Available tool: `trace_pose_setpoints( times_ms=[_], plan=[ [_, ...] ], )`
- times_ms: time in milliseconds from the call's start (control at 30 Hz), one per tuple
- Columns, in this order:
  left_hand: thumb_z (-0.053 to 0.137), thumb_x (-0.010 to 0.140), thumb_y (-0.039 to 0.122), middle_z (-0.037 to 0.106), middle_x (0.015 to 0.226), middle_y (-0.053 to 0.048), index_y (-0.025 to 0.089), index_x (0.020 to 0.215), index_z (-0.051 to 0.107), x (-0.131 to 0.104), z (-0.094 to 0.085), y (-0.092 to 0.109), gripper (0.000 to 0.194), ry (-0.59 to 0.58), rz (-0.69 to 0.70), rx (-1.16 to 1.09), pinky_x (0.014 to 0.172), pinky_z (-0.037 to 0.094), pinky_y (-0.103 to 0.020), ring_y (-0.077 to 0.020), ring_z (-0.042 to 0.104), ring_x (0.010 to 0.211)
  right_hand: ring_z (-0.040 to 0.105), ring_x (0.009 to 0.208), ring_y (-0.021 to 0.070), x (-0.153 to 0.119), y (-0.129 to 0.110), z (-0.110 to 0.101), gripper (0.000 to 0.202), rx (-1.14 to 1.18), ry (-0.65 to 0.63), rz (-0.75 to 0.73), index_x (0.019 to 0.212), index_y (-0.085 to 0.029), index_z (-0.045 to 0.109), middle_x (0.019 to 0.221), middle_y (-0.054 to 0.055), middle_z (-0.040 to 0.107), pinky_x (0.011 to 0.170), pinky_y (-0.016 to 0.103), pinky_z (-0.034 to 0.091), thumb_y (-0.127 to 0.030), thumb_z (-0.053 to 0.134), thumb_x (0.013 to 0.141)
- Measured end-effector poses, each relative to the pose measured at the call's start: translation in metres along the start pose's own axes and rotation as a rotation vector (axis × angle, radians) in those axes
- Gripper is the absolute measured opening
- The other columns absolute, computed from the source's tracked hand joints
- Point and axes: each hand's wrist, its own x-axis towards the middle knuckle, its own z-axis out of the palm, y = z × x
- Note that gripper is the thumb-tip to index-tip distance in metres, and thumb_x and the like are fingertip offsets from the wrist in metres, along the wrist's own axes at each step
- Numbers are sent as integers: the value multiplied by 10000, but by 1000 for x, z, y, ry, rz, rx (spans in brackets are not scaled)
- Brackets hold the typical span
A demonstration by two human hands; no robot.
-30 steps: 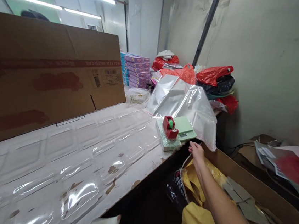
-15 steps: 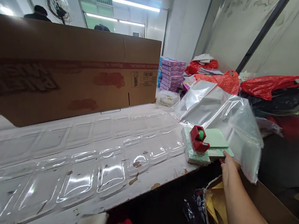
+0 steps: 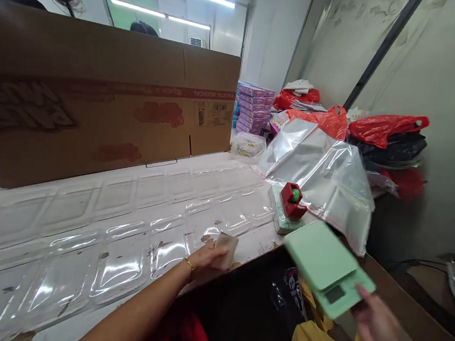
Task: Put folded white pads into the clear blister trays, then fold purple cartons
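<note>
My right hand grips a pale green digital scale by its near right corner, beside the small dark display. The scale is tilted in the air past the table's front edge, above a yellow item in a carton. Closed fingers of my left hand hold a small beige block, perhaps a stack of cards; blur hides its kind. That hand is over the table's front edge. A red tape dispenser sits on a green-patterned packet left of the scale.
Clear plastic blister trays cover much of the white table. A large cardboard box stands behind them. Clear plastic bags, purple boxes and a red plastic bag lie farther right. An open carton stands below the edge.
My right hand has lifted the scale off the table and brought it toward me. My left hand has come up and forward with the beige block. The view has shifted to the right.
</note>
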Motion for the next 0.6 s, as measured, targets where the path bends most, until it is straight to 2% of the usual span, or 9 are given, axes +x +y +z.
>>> trace_pose_setpoints(
  times_ms=[67,133,200,300,400,500,600],
  plan=[
    [671,651,316,637,756,-39,158,889,579,9,3,3,300,16,13,2,673,474,-341,-195,596,699,650,690,231,-40,37,16,400,37,-83,196,828,-142,631,849,92,680,583,360,562,-264,778,476],
    [665,660,309,640,775,-57,147,901,560,10,5,7,308,21,28,-3,677,483,-367,-205,603,713,648,716,211,-69,67,42,408,73,-127,265,841,-134,618,812,50,686,625,337,559,-262,775,487],
    [650,682,306,643,893,-93,152,965,537,1,6,12,341,13,52,-21,716,484,-391,-228,611,804,645,752,195,-85,87,68,403,120,-159,291,865,-146,607,832,27,686,638,312,552,-264,765,513],
    [606,731,314,592,1097,-142,159,1075,494,-27,7,18,394,-15,87,-63,795,470,-411,-256,597,936,644,744,167,-95,101,99,387,161,-174,314,868,-164,594,831,6,685,590,261,542,-247,761,530],
    [587,753,293,573,1135,-198,113,1101,485,-61,8,15,405,12,79,-133,838,458,-440,-286,592,966,641,724,142,-100,108,119,371,176,-192,324,851,-171,578,818,-5,682,555,223,529,-251,759,537],
    [592,752,254,593,1098,-220,87,1091,483,-89,11,1,393,82,21,-208,835,458,-484,-304,604,941,638,736,139,-108,115,137,367,185,-184,309,838,-183,556,791,-19,673,552,216,527,-275,752,541],
    [587,758,236,606,1080,-224,84,1110,467,-107,15,-17,402,100,-42,-268,842,452,-510,-308,608,935,636,760,151,-118,121,152,350,165,-181,304,806,-194,537,778,-20,660,557,232,532,-319,741,550]
  ],
)
